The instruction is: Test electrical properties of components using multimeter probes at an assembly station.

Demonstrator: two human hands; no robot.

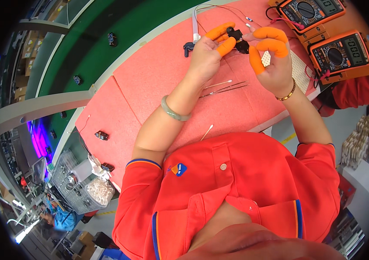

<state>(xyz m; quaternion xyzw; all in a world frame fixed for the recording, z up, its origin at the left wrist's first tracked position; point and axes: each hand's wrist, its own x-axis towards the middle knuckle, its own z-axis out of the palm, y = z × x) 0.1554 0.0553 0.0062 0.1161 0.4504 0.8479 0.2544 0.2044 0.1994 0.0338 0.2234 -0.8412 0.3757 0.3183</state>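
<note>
A small black part (240,43) with a round knob at its upper end is held above the pink mat. My left hand (208,54) pinches it from the left, with orange finger cots on the thumb and fingers. From the right, my right hand (275,60), also in orange finger cots, closes on the part's right edge; its exact contact is partly hidden. Just left of my left fingers, a dark blue part (188,49) lies by a grey-white cable (195,26). Below the hands lie a cotton swab (219,84) and metal tweezers (225,89).
Two orange multimeters, one upper (306,11) and one lower (338,56), stand at the right with test leads. Another swab (207,132) lies near my shirt. A black part (102,135) rests at the mat's left. Beyond curves a green conveyor (93,47) carrying several parts.
</note>
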